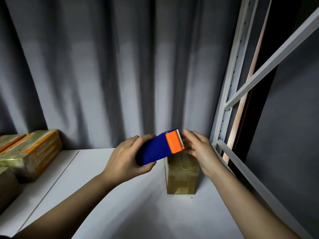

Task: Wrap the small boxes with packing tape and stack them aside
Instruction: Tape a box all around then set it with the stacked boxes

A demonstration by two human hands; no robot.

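A small brown box [183, 175] wrapped in glossy tape stands on the white shelf [107, 195], right of centre. Above its far end my left hand [127, 159] grips a blue tape dispenser [155, 150] with an orange head and a toothed cutter. My right hand [200, 149] is at the cutter end, its fingers partly hidden behind the dispenser; whether they pinch tape I cannot tell. The box's far top edge is covered by the dispenser.
Several taped boxes [31, 152] with orange markings are stacked at the left edge of the shelf. A grey curtain [120, 75] hangs behind. A white metal shelf upright [229, 94] and rails run along the right side.
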